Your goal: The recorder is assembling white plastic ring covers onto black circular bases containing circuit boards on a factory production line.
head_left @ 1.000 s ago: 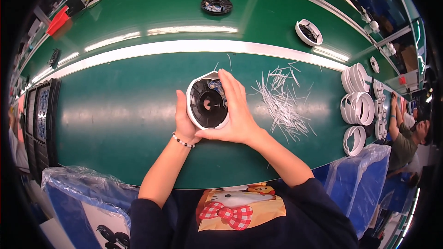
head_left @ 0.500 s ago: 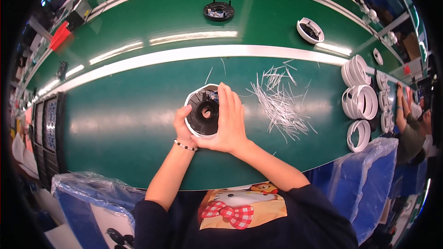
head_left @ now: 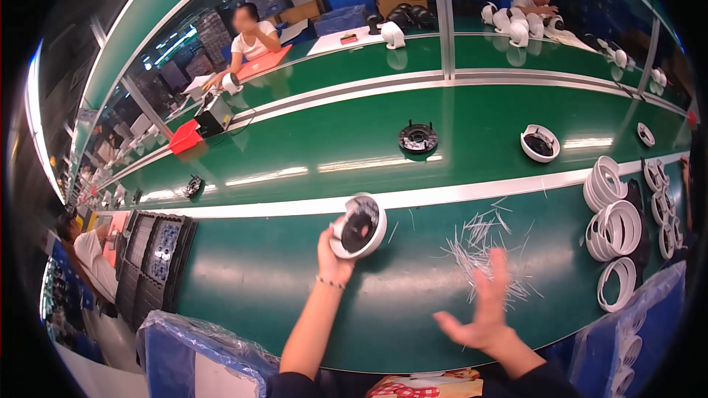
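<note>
My left hand [head_left: 333, 264] grips a round white housing [head_left: 378, 227] by its lower left side. A black disc-shaped part [head_left: 359, 230] with a central hole sits inside it. The housing is raised and tilted near the white edge strip of the bench. My right hand [head_left: 483, 320] is apart from it, fingers spread and holding nothing. It hovers by the near side of a loose pile of thin white strips [head_left: 463, 248], covering part of the pile.
White rings [head_left: 625, 225] are stacked at the right bench edge. A black tray rack [head_left: 151, 262] stands at the left. Beyond the white strip [head_left: 310, 206], a green belt carries a black round part [head_left: 418, 138] and a white housing [head_left: 544, 149]. Plastic-lined blue bins flank me; other people sit across.
My right hand has let go of the housing and moved right, opening toward the strips. My left hand alone holds the housing, now tilted. The view has swung up and left.
</note>
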The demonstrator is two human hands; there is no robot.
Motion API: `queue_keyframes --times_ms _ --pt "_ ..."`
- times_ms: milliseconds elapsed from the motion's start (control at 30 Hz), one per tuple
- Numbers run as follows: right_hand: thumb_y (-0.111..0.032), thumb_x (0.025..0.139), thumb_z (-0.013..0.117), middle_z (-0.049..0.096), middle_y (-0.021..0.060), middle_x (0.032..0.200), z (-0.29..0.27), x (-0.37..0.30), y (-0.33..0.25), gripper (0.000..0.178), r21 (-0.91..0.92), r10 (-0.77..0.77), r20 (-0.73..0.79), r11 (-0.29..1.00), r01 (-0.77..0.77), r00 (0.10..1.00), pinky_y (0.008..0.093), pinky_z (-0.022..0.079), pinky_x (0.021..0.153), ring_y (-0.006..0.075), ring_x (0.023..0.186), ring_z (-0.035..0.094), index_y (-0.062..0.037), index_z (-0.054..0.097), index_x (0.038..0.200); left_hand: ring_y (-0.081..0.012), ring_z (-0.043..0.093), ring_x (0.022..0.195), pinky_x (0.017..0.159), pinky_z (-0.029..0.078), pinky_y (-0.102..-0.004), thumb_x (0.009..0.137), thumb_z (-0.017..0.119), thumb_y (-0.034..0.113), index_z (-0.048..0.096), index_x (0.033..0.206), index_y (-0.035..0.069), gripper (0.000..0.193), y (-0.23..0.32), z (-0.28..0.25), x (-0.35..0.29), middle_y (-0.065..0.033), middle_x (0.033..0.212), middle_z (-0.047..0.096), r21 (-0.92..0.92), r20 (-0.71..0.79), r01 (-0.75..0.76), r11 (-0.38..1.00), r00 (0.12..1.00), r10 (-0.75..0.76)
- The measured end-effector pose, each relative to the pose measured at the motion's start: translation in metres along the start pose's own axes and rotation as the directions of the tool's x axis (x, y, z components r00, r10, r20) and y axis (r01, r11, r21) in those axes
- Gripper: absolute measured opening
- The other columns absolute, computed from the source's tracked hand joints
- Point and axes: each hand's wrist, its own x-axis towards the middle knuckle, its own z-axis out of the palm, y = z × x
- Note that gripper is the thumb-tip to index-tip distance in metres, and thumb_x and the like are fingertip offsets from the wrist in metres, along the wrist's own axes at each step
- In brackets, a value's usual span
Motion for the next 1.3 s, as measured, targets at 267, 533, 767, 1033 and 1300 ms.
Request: queue_keyframes --times_ms 267,533,767,1033,1300 --pt "-0.007 0.063 0.065 0.031 0.0197 0.130 -0.139 -0.058 0.094 0.059 -0.565 0.300 -0.565 0.538 -0.625 0.769 0.0404 0.023 0.098 0.0353 0.119 0.029 -0.0023 0.042 0.117 -0.0289 0.052 0.098 0.087 0.042 -0.0442 0.082 0.038 0.015 0.049 0.106 -0.003 0.031 0.036 0.006 0.183 -0.0169 0.106 0.052 0.197 0.049 -0.110 0.974 0.994 0.102" --pt "-0.011 0.064 0.066 0.041 0.0146 0.122 -0.169 -0.101 0.146 0.050 -0.479 0.359 -0.628 0.521 -0.706 0.691 0.0392 0.033 0.093 0.0333 0.114 0.036 -0.0006 0.047 0.109 -0.0300 0.053 0.096 0.082 0.044 -0.0411 0.073 0.049 0.012 0.045 0.112 -0.004 0.042 0.056 0.010 0.227 -0.0179 0.110 0.051 0.776 -0.311 -0.207 0.596 0.696 0.647" --pt "-0.005 0.070 0.056 0.032 0.0224 0.128 -0.164 -0.118 0.155 0.060 -0.489 0.301 -0.766 0.303 -0.818 0.568 0.0387 0.024 0.099 0.0345 0.118 0.031 0.0062 0.030 0.124 -0.0275 0.042 0.110 0.095 0.029 -0.0354 0.065 0.050 -0.003 0.043 0.115 -0.002 0.051 -0.016 0.132 0.190 -0.0154 0.114 0.047 0.510 0.809 -0.649 -0.564 0.140 0.571" --pt "-0.002 0.071 0.054 0.054 0.0231 0.098 -0.133 -0.154 0.150 0.031 -0.526 0.543 -0.649 0.185 -0.830 0.532 0.0399 0.037 0.084 0.0376 0.096 0.048 0.0008 0.055 0.102 -0.0350 0.057 0.087 0.075 0.046 -0.0403 0.064 0.065 0.025 0.044 0.099 -0.004 0.050 -0.089 0.173 0.289 -0.0218 0.094 0.057 0.942 0.201 -0.095 -0.321 0.927 0.318" --pt "-0.004 0.066 0.061 0.057 0.0194 0.090 -0.158 -0.191 0.156 0.033 -0.434 0.655 -0.601 0.215 -0.875 0.459 0.0368 0.044 0.073 0.0318 0.081 0.057 0.0012 0.054 0.098 -0.0312 0.059 0.082 0.075 0.045 -0.0359 0.059 0.056 0.012 0.062 0.078 0.003 0.022 -0.131 0.182 0.250 -0.0171 0.081 0.061 0.915 0.231 -0.300 0.269 0.937 0.262"
